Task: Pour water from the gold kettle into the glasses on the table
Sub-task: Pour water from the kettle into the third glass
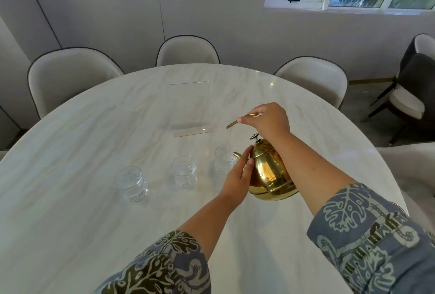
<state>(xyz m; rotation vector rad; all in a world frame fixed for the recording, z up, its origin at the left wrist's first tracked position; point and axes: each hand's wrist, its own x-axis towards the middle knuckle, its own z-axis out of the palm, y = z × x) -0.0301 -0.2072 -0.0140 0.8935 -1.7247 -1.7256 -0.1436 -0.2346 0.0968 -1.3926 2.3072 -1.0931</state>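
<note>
A right hand point(266, 120) grips the handle point(237, 121) of a gold kettle point(268, 171), tilting its spout point(236, 155) toward the nearest of three clear glasses point(223, 158); the left hand point(237, 176), fingers extended, rests flat against the kettle's side; all sit on a white marble counter point(94, 129).

We see a shiny gold kettle point(268, 171), clear glasses point(183, 171), a white marbled table point(94, 129), and blue leaf-patterned sleeves point(367, 235).
</note>
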